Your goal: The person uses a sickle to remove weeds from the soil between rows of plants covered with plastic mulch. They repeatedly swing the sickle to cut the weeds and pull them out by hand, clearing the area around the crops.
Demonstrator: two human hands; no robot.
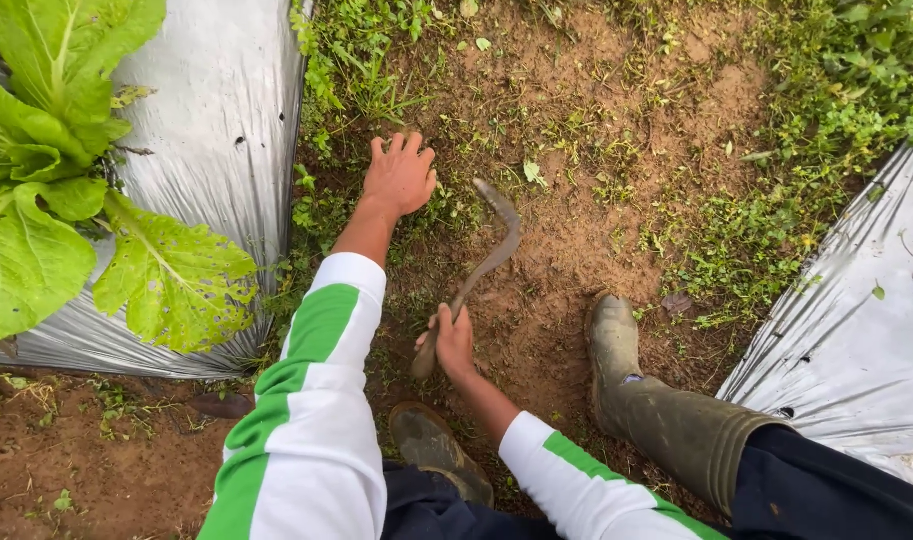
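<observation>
The right hand [454, 343] is clenched round the handle of a curved sickle [480, 265], whose blade arcs over bare soil just right of the left hand [401, 175]. The left hand's fingers [397, 146] are spread flat on weeds [322, 205] beside the sheet [227, 110].
</observation>
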